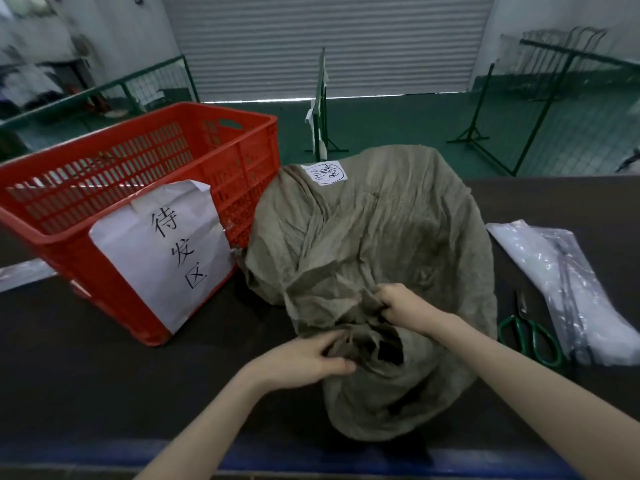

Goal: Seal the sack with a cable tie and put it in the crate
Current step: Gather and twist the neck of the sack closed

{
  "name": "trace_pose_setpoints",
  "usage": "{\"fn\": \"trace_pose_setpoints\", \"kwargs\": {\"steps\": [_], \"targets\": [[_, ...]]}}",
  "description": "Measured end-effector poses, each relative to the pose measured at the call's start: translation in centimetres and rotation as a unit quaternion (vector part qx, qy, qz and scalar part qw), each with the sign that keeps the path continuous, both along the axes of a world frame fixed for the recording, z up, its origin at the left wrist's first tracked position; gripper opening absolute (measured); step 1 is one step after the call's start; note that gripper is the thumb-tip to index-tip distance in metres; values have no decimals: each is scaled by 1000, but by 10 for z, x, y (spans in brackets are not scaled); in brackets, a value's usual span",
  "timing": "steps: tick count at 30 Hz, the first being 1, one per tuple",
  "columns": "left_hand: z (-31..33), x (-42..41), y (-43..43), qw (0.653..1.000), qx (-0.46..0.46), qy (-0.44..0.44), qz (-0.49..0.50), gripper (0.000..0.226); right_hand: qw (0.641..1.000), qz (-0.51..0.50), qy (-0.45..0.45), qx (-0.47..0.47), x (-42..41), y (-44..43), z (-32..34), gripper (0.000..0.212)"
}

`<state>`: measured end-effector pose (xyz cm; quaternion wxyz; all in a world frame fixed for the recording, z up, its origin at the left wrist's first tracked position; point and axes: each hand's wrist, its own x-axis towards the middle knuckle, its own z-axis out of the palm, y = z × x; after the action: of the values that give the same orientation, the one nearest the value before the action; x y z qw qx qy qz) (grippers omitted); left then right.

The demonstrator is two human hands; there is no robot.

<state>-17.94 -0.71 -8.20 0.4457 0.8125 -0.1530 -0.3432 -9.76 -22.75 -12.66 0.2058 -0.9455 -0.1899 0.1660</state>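
Nearest, the left hand [311, 358] has its fingers curled into the rim of the drab olive woven sack [381, 237], pinching folds at the near side of the mouth. Just beyond, the right hand [401, 304] is fisted tight round a bunch of the same cloth. Between them the mouth gapes dark and no tie is on it yet. The sack lies slumped on the dark tabletop [104, 358], its far end leaning against the crate. The weave looks soft, coarse and heavily creased, so it should bunch easily and give a good grip, not slide. The full, rounded body suggests bulk, though its weight cannot be judged. The gathered neck is probably the best hold for tying, with a second hand under the belly for lifting. To the right lie green-handled scissors [533, 337], beside a clear plastic bag [568, 282] holding thin dark strands, likely the cable ties. To the left stands a red slatted plastic crate [138, 168] with a handwritten white paper sign [166, 251] taped to its near wall. Nothing shows inside it, though its floor is hidden. A small white label [325, 173] sits on the sack's far end. Beyond are green metal barriers [322, 105] and a grey roller shutter [325, 43].
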Motion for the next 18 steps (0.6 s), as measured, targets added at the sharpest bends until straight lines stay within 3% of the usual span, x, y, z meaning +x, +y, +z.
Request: {"fn": "trace_pose_setpoints", "kwargs": {"steps": [4, 5, 8, 12, 15, 18], "targets": [[-1, 8, 25, 996, -25, 83, 4, 24, 1000, 11, 5, -25, -11, -19, -11, 15], [-5, 12, 29, 995, -20, 93, 26, 30, 1000, 12, 7, -25, -15, -23, -13, 15], [-16, 28, 33, 979, 9, 93, 183, 56, 999, 24, 12, -33, -25, -30, -15, 16], [-33, 49, 18, 939, -18, 47, 339, 47, 995, 67, -29, -70, -36, -25, -17, 21], [-47, 61, 1, 926, -25, 61, 372, 79, 977, 113, -95, -152, -41, -18, -19, 36], [-64, 62, -22, 891, -121, 176, 400, 95, 958, 121, -125, -229, -47, -13, -24, 47]]}}
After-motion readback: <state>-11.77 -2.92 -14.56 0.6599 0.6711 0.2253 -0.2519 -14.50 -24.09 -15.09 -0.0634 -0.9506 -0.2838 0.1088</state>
